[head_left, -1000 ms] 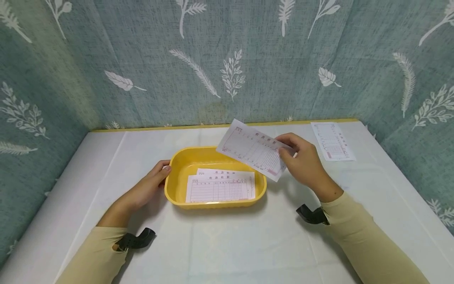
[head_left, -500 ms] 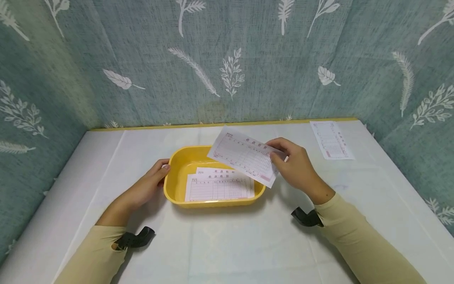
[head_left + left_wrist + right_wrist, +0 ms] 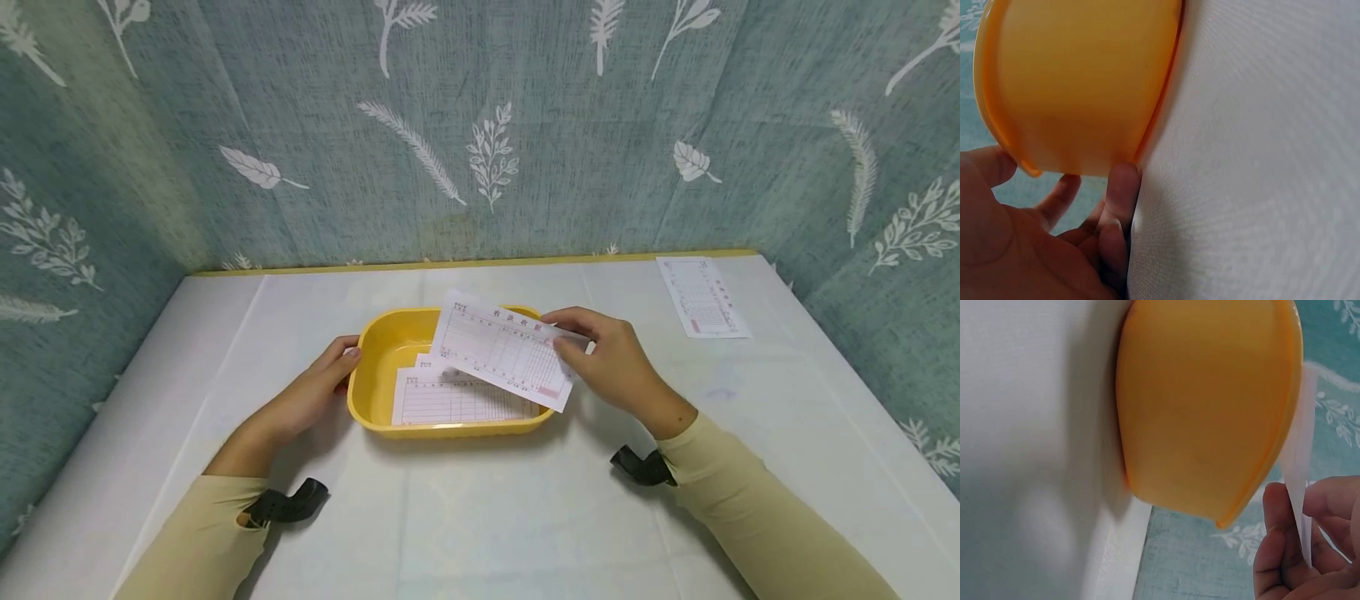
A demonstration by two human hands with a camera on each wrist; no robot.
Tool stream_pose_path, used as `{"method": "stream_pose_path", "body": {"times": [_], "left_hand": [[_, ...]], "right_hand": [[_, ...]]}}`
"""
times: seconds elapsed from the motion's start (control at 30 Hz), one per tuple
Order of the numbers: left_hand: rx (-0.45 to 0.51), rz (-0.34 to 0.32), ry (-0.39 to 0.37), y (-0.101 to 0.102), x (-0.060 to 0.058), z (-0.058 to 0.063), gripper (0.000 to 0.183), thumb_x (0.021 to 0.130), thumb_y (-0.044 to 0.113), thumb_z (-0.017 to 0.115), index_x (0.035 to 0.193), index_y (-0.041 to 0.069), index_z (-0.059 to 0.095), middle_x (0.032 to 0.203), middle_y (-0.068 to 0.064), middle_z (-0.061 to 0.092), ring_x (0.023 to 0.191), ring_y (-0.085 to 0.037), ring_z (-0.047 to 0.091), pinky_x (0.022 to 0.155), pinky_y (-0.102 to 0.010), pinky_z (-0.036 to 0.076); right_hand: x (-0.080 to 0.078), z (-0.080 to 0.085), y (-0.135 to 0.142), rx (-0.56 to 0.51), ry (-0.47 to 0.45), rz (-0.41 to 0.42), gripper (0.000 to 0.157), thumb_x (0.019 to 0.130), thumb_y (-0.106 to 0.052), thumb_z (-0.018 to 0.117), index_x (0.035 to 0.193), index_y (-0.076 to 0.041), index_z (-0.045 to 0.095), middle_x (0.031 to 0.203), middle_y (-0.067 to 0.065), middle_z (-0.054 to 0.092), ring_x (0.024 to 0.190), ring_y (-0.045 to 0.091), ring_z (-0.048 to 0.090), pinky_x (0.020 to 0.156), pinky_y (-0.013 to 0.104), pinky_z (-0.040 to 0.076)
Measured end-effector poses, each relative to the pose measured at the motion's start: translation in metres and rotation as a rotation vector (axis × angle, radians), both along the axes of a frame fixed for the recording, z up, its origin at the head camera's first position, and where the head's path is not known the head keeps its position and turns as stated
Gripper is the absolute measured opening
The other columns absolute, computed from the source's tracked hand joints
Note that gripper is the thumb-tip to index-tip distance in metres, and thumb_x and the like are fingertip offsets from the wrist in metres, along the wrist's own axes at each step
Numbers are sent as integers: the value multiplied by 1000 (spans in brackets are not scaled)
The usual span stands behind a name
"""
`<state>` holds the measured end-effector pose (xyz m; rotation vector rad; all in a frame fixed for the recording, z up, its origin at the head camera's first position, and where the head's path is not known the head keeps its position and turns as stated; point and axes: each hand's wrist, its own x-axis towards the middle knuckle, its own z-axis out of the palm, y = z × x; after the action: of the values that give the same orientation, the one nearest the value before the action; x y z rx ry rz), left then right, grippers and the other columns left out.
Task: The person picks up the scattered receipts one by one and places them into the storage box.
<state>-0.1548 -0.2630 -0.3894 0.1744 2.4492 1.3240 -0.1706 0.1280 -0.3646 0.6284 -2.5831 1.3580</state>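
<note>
A yellow plastic basin sits on the white-covered table. My left hand holds its left end, with the thumb at the rim and other fingertips against the wall and near the base. My right hand pinches a printed receipt slip by its right end, thumb on top and fingers beneath. The slip is tilted over the basin's right half, overlapping the rim in the head view. Inside the basin lie further receipt slips, partly hidden under the held one.
Another receipt slip lies on the table at the back right. A green-blue leaf-patterned cloth stands as a wall behind and on both sides. Black curved pieces stick out from both sleeves at the wrists.
My right hand has moved left and toward me, bringing the receipt slip lower and further over the basin. The left hand and the basin have stayed in place.
</note>
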Motion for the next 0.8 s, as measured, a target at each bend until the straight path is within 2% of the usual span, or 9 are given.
{"method": "stream_pose_path", "body": {"times": [0.33, 0.57, 0.8], "left_hand": [[2, 7, 3, 2, 1, 1, 57, 109, 49, 25, 152, 12, 27, 142, -16, 47, 116, -27, 48, 101, -38, 36], [-4, 9, -4, 2, 2, 2, 56, 109, 48, 26, 151, 12, 28, 138, -16, 48, 114, -25, 48, 99, -38, 35], [1, 4, -1, 1, 0, 1, 58, 108, 49, 26, 152, 12, 27, 141, -16, 47, 116, -27, 49, 100, -37, 36]], "right_hand": [[2, -4, -6, 6, -2, 41, 25, 93, -1, 65, 114, -11, 72, 107, 6, 75, 96, 20, 71, 76, 37, 53], [3, -9, -11, 29, 25, 59, 32, 94, 7, 53, 114, -10, 72, 106, 6, 74, 77, 16, 59, 58, 25, 41], [5, -9, -16, 43, 60, 53, 34, 92, 9, 51, 113, -8, 72, 106, 7, 74, 76, 16, 57, 58, 26, 41]]}}
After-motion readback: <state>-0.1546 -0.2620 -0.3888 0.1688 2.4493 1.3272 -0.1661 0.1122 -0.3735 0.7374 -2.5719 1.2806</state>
